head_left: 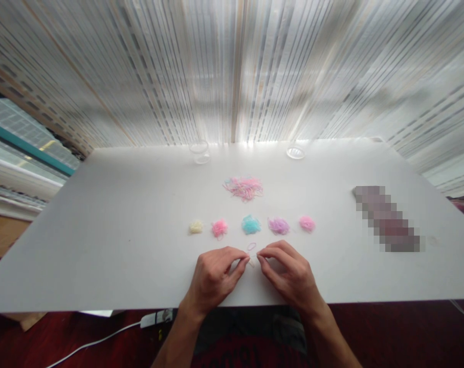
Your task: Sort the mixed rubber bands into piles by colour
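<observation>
Both my hands rest near the front edge of a white table. My left hand and my right hand are closed in pinches, fingertips almost meeting over a tiny pale elastic band. A small purple band lies just beyond the fingertips. Further back sits a row of little sorted piles: yellow, pink, turquoise, purple and pink. Behind them lies a mixed heap of bands.
A clear plastic cup and a clear lid stand at the table's far edge, before a striped curtain. A blurred-out oblong object lies on the right. A white power strip and cable lie on the floor below.
</observation>
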Demonstrator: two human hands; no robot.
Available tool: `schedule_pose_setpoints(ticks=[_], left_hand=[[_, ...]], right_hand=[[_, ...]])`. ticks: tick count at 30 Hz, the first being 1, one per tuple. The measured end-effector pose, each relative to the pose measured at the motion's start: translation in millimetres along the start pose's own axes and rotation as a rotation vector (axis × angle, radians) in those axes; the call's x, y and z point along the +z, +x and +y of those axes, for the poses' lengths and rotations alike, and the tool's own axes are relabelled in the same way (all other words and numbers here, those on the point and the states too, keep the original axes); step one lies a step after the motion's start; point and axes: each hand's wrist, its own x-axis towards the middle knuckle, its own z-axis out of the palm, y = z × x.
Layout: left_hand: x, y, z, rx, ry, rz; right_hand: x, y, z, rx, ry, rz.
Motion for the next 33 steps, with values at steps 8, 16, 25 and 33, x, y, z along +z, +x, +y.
schedule_pose_setpoints(ticks=[8, 16, 25, 33], left_hand=[[-0.2, 0, -1, -0.016, -0.028, -0.001], [0.3, 0, 1, -0.020, -0.020, 0.013], [-21.1, 38, 1, -0.016, 0.217, 0.001], [-13.3, 100, -10, -0.282, 0.426, -0.388]], right_hand=[[-1, 0, 0, -0.001, 0.025, -0.008], [-1, 0, 0, -0.002, 0.020, -0.005], [1, -1, 3, 0.032, 0.017, 0.012], [0, 0, 1, 0.049, 0.005, -0.022]])
